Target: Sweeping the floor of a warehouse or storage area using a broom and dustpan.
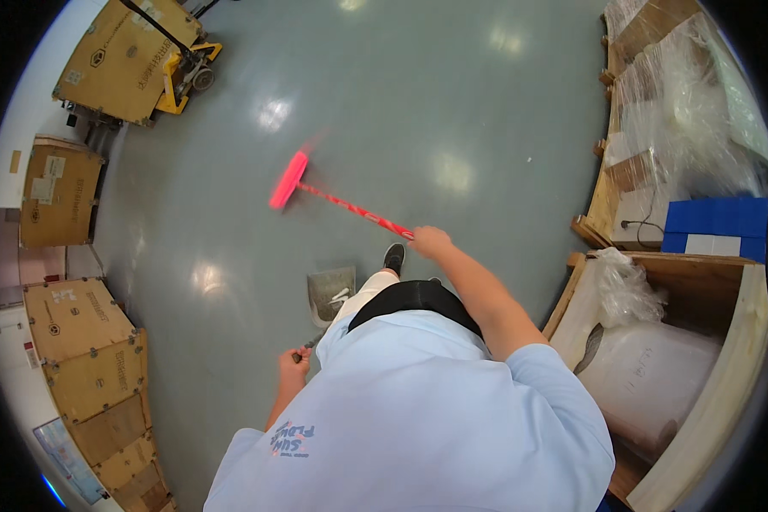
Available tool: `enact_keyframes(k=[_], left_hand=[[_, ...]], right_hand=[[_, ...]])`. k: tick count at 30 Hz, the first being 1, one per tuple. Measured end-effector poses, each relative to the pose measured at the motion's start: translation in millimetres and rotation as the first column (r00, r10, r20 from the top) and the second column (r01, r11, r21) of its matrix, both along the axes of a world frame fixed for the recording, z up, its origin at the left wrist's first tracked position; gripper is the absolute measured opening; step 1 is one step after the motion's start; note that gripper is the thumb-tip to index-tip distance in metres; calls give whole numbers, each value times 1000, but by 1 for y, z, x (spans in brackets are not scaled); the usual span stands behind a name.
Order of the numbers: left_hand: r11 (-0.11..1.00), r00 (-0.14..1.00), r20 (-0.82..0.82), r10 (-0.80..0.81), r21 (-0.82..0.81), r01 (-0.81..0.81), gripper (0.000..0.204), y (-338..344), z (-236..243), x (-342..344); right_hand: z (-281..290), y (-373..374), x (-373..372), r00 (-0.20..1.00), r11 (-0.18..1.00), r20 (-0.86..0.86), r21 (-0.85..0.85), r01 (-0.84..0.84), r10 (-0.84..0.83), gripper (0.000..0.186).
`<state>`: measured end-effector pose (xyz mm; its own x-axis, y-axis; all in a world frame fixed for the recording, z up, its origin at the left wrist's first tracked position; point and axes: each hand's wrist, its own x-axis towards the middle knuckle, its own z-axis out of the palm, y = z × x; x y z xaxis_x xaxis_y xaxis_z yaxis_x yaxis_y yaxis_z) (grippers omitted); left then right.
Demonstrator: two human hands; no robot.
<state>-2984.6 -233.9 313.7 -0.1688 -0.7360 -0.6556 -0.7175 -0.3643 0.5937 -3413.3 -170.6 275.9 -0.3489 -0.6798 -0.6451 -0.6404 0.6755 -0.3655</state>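
My right hand is closed round the end of a red patterned handle, arm stretched out in front of me. At the handle's far end is the pink head of a broom, held over or on the grey floor ahead and to the left; it is slightly blurred. Low at my left side, my left hand grips a dark handle. A grey dustpan lies by my left leg with some whitish scraps in it, and that handle appears to belong to it. Part of the handle is hidden by my body.
Large wooden crates line the left wall. A yellow pallet jack stands at the far left beside a crate. On the right are an open wooden crate with a wrapped roll, a blue box and plastic-wrapped goods.
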Motion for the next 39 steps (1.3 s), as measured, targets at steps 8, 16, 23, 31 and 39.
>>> enact_keyframes(k=[8,16,23,31,39], left_hand=[[996,999,22,31,-84,-29,18,-57,-67,30],[998,956,-287,64,22,-60,9,-129,-122,6],[779,713,-323,623,346,-524,7,-176,-148,-40],[627,518,-354,779,475,-618,9,-195,-149,-84],[972,960,-172,222,119,-204,10,-212,-117,-189]], right_hand=[[-25,-18,-44,987,984,-154,176,-21,49,25],[20,101,-121,898,877,-342,293,381,-276,31],[32,131,-147,778,812,-440,161,560,-449,35],[-1,-26,-219,880,903,-262,59,425,-397,40],[-8,-88,-320,970,932,-207,309,192,-131,37]])
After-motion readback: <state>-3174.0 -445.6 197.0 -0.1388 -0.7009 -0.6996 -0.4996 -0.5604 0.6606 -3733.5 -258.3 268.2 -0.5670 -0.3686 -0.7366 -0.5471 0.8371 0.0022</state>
